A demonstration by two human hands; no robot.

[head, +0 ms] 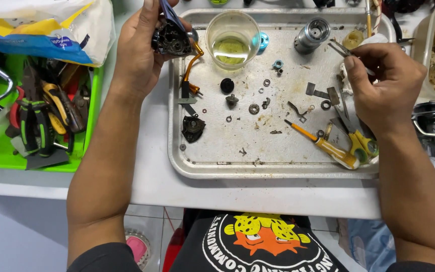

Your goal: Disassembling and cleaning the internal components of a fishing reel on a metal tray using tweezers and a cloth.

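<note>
Two hands over a metal tray [197,168] of small parts.
Left hand [139,48], upper left, fingers clamped on a dark reel body [171,39]; right hand [386,85], upper right, fingers pinched on tweezers [342,49].

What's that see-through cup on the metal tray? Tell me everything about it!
The clear cup looks like thin plastic, round and open at the top. It stands upright near the back edge of the metal tray. A shallow pool of yellowish liquid sits in its bottom. A small blue ring part lies right beside it, partly behind it. Neither hand touches it; the left hand holds a dark machine part close by.
</note>
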